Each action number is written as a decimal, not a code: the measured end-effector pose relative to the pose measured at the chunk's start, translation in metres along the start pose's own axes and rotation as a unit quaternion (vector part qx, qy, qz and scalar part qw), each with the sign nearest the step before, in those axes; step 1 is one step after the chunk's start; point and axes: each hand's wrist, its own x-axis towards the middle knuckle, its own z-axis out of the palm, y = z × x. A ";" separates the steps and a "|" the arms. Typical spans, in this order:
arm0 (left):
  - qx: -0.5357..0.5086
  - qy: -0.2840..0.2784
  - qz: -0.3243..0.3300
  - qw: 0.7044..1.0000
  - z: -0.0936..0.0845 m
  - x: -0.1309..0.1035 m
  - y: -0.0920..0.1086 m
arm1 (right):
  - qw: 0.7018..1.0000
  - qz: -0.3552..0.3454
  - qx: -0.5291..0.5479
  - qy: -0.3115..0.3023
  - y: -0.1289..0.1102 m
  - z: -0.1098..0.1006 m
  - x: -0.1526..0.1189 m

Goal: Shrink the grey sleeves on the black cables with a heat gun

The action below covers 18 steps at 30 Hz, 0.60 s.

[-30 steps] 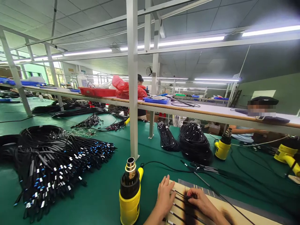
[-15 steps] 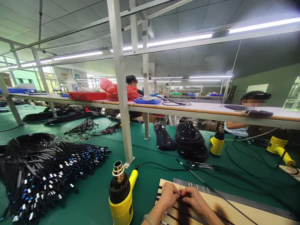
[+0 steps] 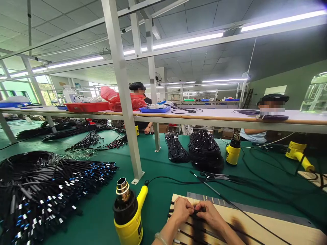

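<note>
My left hand [image 3: 182,210] and my right hand [image 3: 207,212] meet over a scorched wooden board [image 3: 270,217] at the lower right. Fingers and thumb are pinched together on each, around a dark spot between them; what they grip is too small to name. Several black cables [image 3: 187,232] lie across the board below the hands, their ends at its left edge. A grey metal strip [image 3: 283,212] runs along the board's far edge. Left of the board stands a yellow heat gun [image 3: 129,217], nozzle up.
A big heap of black cables [image 3: 51,183] fills the left. Coiled bundles [image 3: 205,149] and another heat gun [image 3: 233,152] stand farther back. A white post [image 3: 122,85] carries a shelf [image 3: 204,118] with trays. Two people are beyond it.
The whole view has shifted slightly, with the shelf and post farther left. Both hands stay pinched together over the board. Beyond the post, a person's hand now shows on the table.
</note>
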 end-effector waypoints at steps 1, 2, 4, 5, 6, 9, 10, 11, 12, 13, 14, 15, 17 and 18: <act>0.004 0.004 -0.004 1.000 0.000 0.000 0.000 | 1.000 0.001 -0.002 0.002 0.000 0.000 0.000; 0.009 0.009 -0.010 1.000 0.001 0.000 0.001 | 1.000 0.001 -0.005 0.003 0.000 0.001 0.000; 0.018 0.018 -0.022 0.999 0.002 0.000 0.001 | 1.000 -0.002 -0.011 0.003 -0.001 0.001 0.000; 0.023 0.022 -0.028 0.999 0.002 0.000 0.001 | 1.000 -0.003 -0.013 0.003 -0.001 0.001 0.000; 0.027 0.025 -0.032 0.999 0.003 0.000 0.002 | 1.000 -0.006 -0.016 0.004 -0.001 0.001 0.001; 0.039 0.031 -0.037 0.998 0.003 -0.001 0.003 | 1.000 -0.010 -0.024 0.011 -0.001 0.001 0.001; 0.043 0.033 -0.037 0.998 0.004 -0.001 0.003 | 1.000 -0.010 -0.027 0.013 -0.001 0.001 0.001; 0.046 0.035 -0.036 0.998 0.004 -0.002 0.004 | 0.999 -0.009 -0.028 0.015 0.000 0.001 0.001; 0.050 0.037 -0.036 0.997 0.004 -0.002 0.004 | 0.999 -0.008 -0.029 0.017 0.000 0.001 0.001; 0.054 0.038 -0.034 0.997 0.004 -0.002 0.005 | 0.999 -0.008 -0.029 0.018 0.001 0.001 0.001; 0.058 0.038 -0.033 0.997 0.004 -0.003 0.005 | 0.999 -0.008 -0.029 0.019 0.001 0.002 0.001; 0.063 0.037 -0.030 0.997 0.003 -0.003 0.006 | 0.999 -0.008 -0.027 0.019 0.002 0.002 0.001; 0.073 0.034 -0.023 0.996 0.003 -0.005 0.007 | 0.999 -0.008 -0.024 0.022 0.001 0.003 0.001; 0.078 0.032 -0.018 0.996 0.002 -0.006 0.007 | 0.999 -0.007 -0.022 0.024 0.001 0.003 0.001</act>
